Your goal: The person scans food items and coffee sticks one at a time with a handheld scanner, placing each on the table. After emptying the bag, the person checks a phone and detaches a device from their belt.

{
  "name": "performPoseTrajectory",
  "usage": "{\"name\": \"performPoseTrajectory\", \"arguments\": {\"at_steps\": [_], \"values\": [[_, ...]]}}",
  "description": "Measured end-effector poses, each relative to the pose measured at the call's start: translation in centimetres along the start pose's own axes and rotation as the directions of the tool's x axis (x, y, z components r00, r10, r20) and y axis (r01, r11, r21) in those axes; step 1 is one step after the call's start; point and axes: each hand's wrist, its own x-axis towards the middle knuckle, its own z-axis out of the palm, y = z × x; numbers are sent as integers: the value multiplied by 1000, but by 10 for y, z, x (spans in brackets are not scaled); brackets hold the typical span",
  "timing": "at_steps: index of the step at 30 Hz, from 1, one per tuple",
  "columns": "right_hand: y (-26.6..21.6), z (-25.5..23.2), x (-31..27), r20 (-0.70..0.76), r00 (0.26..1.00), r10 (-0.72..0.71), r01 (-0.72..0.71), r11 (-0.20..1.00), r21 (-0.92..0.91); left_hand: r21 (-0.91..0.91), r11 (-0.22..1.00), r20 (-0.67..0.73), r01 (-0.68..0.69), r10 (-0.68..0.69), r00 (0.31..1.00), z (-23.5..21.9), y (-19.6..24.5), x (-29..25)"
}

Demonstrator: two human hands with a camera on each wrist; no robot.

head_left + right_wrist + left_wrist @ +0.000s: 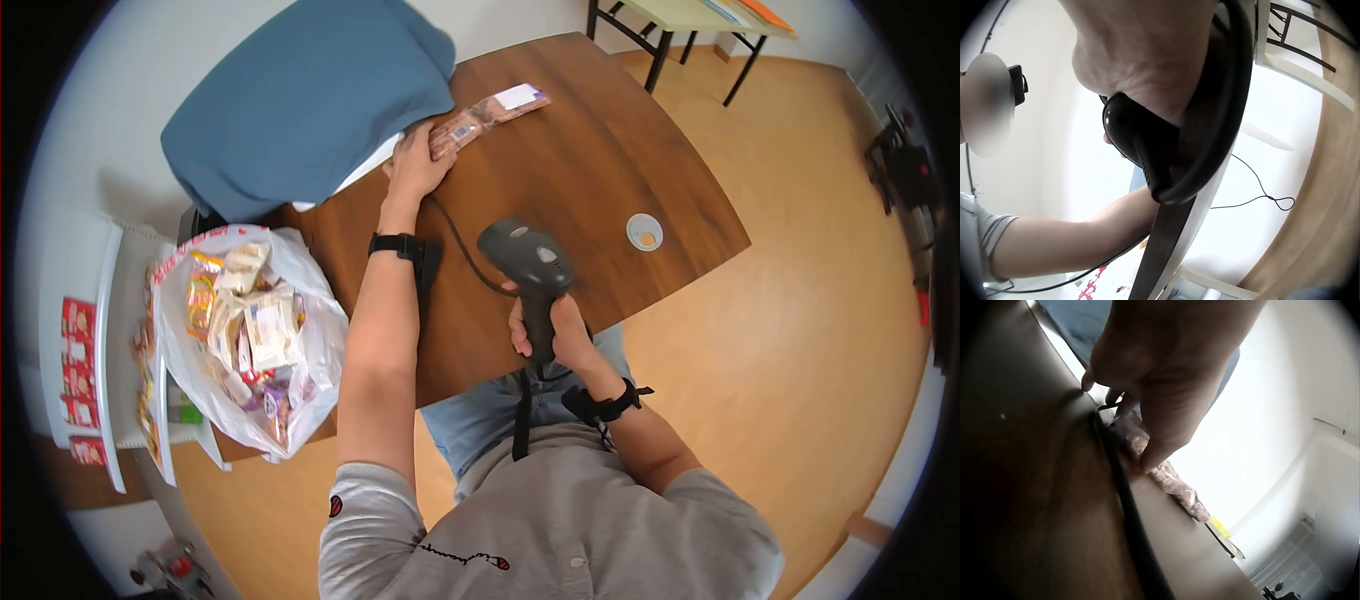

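Observation:
My right hand (562, 335) grips the handle of a dark grey barcode scanner (527, 258), held upright over the table's front edge. In the right wrist view the black scanner (1141, 134) shows beneath the palm. My left hand (418, 168) reaches to the back of the table. Its thumb and fingers hold the near end of a long clear plastic pack of pinkish-brown food (490, 118), which has a barcode label and a white and purple end. The left wrist view shows the thumb beside the pack (1175, 487), with the fingertips partly hidden.
A blue cloth (310, 100) covers a bulky thing at the back left. A white plastic bag (325, 340) full of packaged food stands left of my arm. The scanner's cable (455, 232) crosses the wooden table (620, 160). A small round disc (644, 232) lies at right.

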Motion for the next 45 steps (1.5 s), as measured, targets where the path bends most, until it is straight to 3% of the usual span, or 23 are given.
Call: {"name": "performPoseTrajectory", "arguments": {"at_steps": [4, 6, 7, 9, 14, 15, 16, 17, 18, 19, 20, 21, 24, 26, 28, 29, 31, 40, 41, 43, 44, 45], "values": [[-5, 1, 0, -16, 999, -27, 28, 1000, 14, -94, 994, 39, -46, 50, 998, -9, 10, -2], [-6, 3, 0, 19, 1000, -7, 6, 1000, 27, -27, 999, -77, -21, 19, 997, -35, 35, -16], [-7, 4, 0, 9, 1000, -12, 11, 999, 36, -24, 999, -65, -29, 27, 998, -44, 43, -23], [-8, 4, 0, 13, 1000, 3, -3, 999, 32, -200, 979, -187, -44, 6, 982, -61, 54, -39], [-6, 2, 1, 35, 999, 9, -9, 1000, 4, -115, 988, -367, -102, 53, 929, -98, 58, -80], [-5, 1, 1, 34, 999, 9, -8, 999, -33, -447, 893, -311, -57, -96, 946, -99, 55, -85], [-4, 0, 2, 41, 999, 17, -15, 999, -34, -727, 687, -210, -5, -216, 953, -102, 56, -91], [-4, -1, 2, 41, 999, 13, -12, 1000, -26, -775, 600, -10, 198, -324, 946, -110, 56, -98], [-3, -1, 2, 42, 999, 10, -9, 1000, -19, -777, 596, -12, 201, -334, 942, -113, 55, -104], [-3, 0, 2, 47, 999, 20, -19, 1000, -23, -887, 308, 228, 344, -356, 906, -116, 54, -110], [-2, 0, 2, 48, 999, 6, -5, 1000, -16, -882, -7, 453, 472, -297, 841, -116, 52, -114], [-2, 0, 2, 47, 999, -8, 8, 1000, -9, -854, -56, 506, 517, -320, 801, -110, 50, -116], [-3, 2, 1, 27, 1000, 9, -9, 1000, -6, -833, -33, 538, 552, -276, 796, -104, 43, -123], [-2, 0, 2, 34, 999, 26, -26, 1000, -3, -824, -11, 532, 566, -355, 769, -107, 51, -122], [-1, 0, 1, 43, 998, 43, -43, 999, 2, -817, 80, 526, 571, -301, 795, -108, 49, -124], [0, 0, 1, 26, 999, 45, -45, 999, 7, -821, 67, 522, 567, -314, 793, -109, 49, -125], [1, -1, 2, 20, 998, 56, -56, 998, 9, -779, 201, 516, 593, -332, 790, -110, 48, -125], [1, 0, 2, 27, 998, 60, -61, 996, 64, -742, 377, 431, 554, -364, 825, -121, 51, -128], [0, 0, 2, 18, 998, 58, -59, 996, 65, -738, 382, 430, 556, -368, 824, -126, 51, -128], [1, 1, 2, 10, 998, 54, -54, 996, 72, -829, 276, 350, 487, -422, 836, -135, 53, -129], [2, 0, 2, 16, 999, 49, -50, 996, 71, -880, 196, 330, 433, -402, 854, -144, 49, -130], [3, -1, 2, 23, 999, 42, -43, 997, 70, -937, 108, 241, 332, -486, 840, -150, 50, -131]]}}
